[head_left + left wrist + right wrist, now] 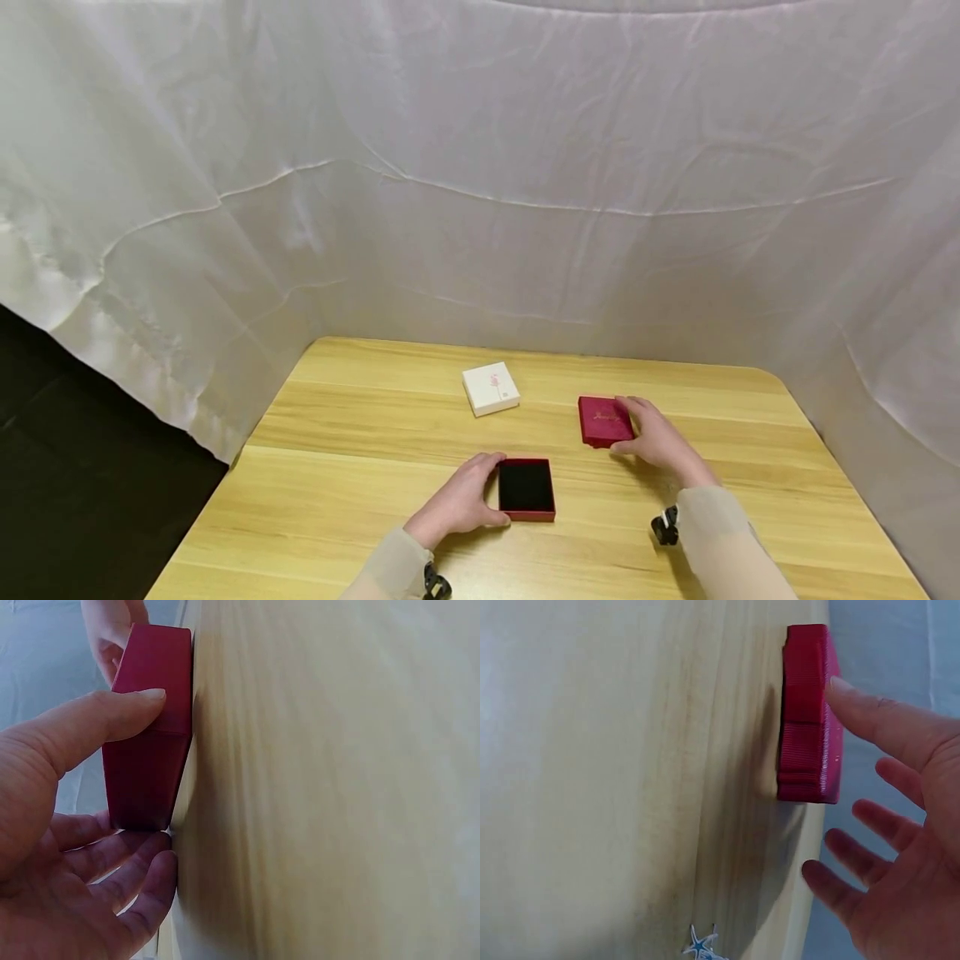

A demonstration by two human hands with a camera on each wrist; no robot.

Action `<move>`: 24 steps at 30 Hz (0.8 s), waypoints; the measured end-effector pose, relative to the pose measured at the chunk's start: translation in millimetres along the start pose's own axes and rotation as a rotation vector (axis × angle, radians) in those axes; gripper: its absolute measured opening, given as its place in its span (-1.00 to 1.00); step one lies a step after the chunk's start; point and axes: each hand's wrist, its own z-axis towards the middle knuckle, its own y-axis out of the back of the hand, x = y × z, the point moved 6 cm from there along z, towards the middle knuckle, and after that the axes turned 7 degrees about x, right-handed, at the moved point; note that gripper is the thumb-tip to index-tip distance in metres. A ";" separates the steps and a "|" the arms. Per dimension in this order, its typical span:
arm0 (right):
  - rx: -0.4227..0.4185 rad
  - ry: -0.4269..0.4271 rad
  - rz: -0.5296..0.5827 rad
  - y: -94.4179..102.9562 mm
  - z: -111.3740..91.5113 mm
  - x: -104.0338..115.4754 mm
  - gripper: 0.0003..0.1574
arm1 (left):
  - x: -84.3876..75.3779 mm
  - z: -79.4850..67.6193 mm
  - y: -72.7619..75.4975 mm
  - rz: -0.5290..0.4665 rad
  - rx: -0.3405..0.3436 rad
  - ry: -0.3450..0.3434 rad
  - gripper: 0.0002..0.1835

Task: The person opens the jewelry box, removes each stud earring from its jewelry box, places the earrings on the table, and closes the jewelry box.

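Note:
A red open box with a black lining (526, 485) sits on the table in front. My left hand (463, 493) holds it from its left, thumb on the near side and fingers at the far side. The left wrist view shows the thumb flat on the red box wall (154, 675). Further right lies a dark red lid with gold lettering (604, 421). My right hand (654, 433) is at its right edge. In the right wrist view, the thumb touches the lid's ribbed ribbon side (805, 712) near the top, while the other fingers are spread apart from it.
A white box with a pink flower print (491, 388) lies toward the back of the wooden table (337, 467). Pale curtains (525, 192) hang behind and at both sides. A small blue-and-white star shape (698, 945) shows low in the right wrist view.

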 end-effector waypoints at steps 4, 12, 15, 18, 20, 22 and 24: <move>0.012 0.004 0.005 -2.5 5.7 -4.6 0.21 | -0.9 -1.0 -0.1 -0.004 0.000 -0.003 -0.06; 0.041 -0.009 0.029 -7.4 12.3 -7.7 0.25 | -1.6 -0.3 0.1 -0.002 -0.003 -0.009 -0.05; 0.049 -0.021 0.031 -8.4 13.5 -8.6 0.24 | -1.8 0.2 0.0 -0.006 -0.003 -0.009 -0.05; 0.051 -0.025 0.024 -8.8 14.8 -8.6 0.23 | -2.0 0.3 0.1 -0.003 0.000 -0.008 -0.05; 0.052 -0.021 0.015 -8.9 15.6 -8.3 0.21 | -2.0 0.3 0.1 0.001 0.002 -0.008 -0.05; 0.051 -0.017 0.006 -9.0 16.0 -7.6 0.18 | -2.0 0.4 0.6 0.006 0.005 -0.004 -0.04; 0.054 -0.008 -0.004 -9.1 15.6 -6.5 0.17 | -1.9 0.0 0.7 0.007 0.011 0.002 -0.04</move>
